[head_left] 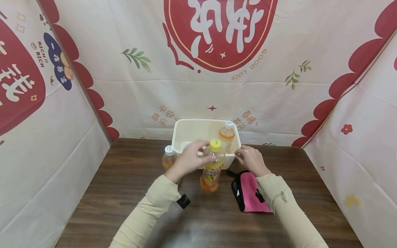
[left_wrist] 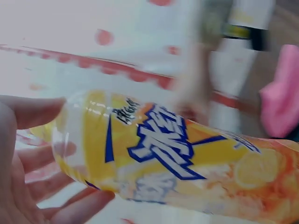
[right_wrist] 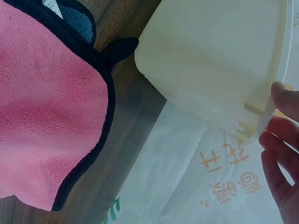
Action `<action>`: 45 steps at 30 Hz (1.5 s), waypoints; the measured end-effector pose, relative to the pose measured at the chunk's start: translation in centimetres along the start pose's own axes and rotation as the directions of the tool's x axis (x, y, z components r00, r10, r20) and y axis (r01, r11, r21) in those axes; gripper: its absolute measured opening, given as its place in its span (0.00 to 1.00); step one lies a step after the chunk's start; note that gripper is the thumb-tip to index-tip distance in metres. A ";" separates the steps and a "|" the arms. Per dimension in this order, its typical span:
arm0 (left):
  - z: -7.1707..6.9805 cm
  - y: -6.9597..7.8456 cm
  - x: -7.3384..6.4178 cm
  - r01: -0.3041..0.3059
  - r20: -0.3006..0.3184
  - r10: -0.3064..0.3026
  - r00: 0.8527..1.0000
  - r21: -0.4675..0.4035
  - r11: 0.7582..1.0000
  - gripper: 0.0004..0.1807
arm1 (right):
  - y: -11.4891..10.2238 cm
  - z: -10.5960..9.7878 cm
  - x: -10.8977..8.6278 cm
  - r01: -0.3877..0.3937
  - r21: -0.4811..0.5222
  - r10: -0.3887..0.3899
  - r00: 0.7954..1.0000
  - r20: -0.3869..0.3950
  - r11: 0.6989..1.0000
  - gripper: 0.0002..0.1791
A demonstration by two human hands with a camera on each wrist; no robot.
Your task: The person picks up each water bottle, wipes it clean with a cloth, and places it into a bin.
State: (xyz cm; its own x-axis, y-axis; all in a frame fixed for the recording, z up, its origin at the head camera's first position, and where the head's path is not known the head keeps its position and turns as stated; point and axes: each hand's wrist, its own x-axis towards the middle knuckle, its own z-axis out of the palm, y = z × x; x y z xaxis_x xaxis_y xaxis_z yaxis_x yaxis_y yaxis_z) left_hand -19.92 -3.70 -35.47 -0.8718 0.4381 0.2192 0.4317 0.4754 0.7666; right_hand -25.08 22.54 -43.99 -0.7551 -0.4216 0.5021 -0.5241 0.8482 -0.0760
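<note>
My left hand grips a bottle with a yellow cap around its upper part, with the thumb on one side and the fingers on the other. In the left wrist view, its yellow and orange label shows large characters and fruit slices. The bottle stands nearly upright in front of a cream plastic bin. At the bin's front right corner, my right hand pinches the rim between thumb and fingers. A white-capped bottle stands inside the bin's right end. Another white-capped bottle is left of my left hand, partly hidden by it.
A pink cloth with black edging lies on the brown wooden table, partly under the right forearm. Behind the bin hangs a white printed curtain, and similar curtains enclose both sides.
</note>
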 end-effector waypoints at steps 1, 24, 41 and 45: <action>-0.9 0.8 0.1 0.008 -0.024 -0.008 1.000 -0.006 1.000 0.29 | 0.0 0.0 0.0 0.001 -0.001 -0.001 1.000 0.000 1.000 0.05; -1.4 -0.3 7.9 0.132 -0.373 -0.098 0.923 0.067 0.989 0.29 | 0.0 0.2 -0.1 0.018 -0.007 -0.018 0.999 -0.027 1.000 0.05; 4.4 -6.0 10.4 0.278 -0.314 -0.272 0.910 -0.025 0.960 0.30 | -0.1 0.3 -0.3 0.009 -0.008 -0.009 0.999 -0.051 1.000 0.05; 4.9 -6.4 10.6 0.306 -0.290 -0.302 0.908 -0.031 0.951 0.30 | -0.1 0.3 -0.4 0.006 -0.008 -0.007 0.998 -0.055 1.000 0.05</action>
State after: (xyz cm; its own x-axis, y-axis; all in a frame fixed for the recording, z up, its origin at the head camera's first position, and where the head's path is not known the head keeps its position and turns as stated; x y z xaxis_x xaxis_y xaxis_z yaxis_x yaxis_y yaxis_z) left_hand -30.75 1.66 -41.03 -0.9892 0.0332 0.1428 0.1366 0.5626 0.8154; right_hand -24.85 22.54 -44.41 -0.7287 -0.4090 0.5493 -0.5258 0.8480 -0.0662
